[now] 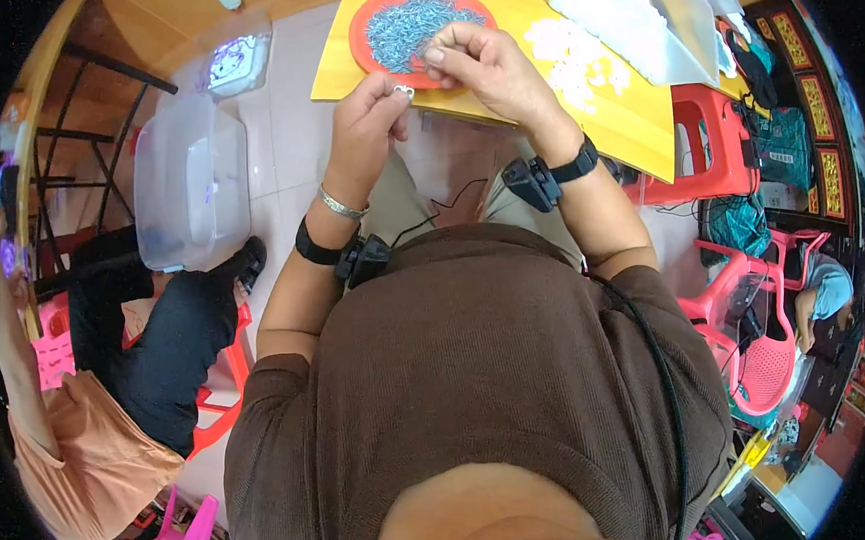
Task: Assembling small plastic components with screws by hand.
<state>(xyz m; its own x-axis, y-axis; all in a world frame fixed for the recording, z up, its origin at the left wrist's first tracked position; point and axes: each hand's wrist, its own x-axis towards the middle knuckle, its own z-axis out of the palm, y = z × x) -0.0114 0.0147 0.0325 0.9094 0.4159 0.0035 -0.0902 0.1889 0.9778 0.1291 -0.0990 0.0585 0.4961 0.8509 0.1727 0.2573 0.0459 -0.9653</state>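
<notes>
From where I stand, the small white piece (404, 91) juts from the left hand's (364, 120) pinch, just off the red tray's (357, 43) near rim, seemingly lying crosswise. The right hand (490, 70) hangs beyond it and rightward, nearer the grey metal pins (398, 35), thumb and finger closed together; I can't tell on what.

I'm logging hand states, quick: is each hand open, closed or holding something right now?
Left hand: closed, holding a small white piece.
Right hand: closed in a pinch by the red plate; anything held cannot be told.
</notes>
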